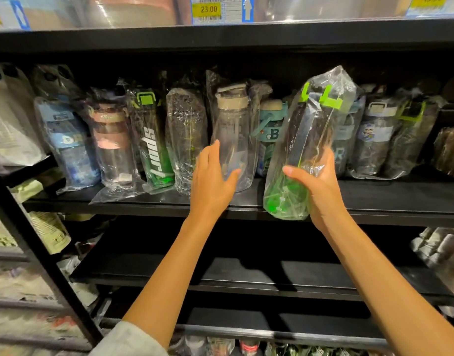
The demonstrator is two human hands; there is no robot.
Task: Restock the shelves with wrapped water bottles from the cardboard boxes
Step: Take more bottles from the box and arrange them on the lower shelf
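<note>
Light falls from above; shelf recesses stay dim. Glare streaks the plastic wrappers (310, 140) at centre. Arm shadows fall on the lower shelf (246, 273). Left edge blurred; frame edges bend outward.

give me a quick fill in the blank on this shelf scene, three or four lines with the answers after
1. The right hand grips a wrapped bottle with a ____ base and clips.
2. The left hand touches the clear bottle with a ____ lid.
3. The yellow price tag above reads ____.
4. The word on the green-and-black bottle is ____.

Answers: green; beige; 23.00; sport
</note>
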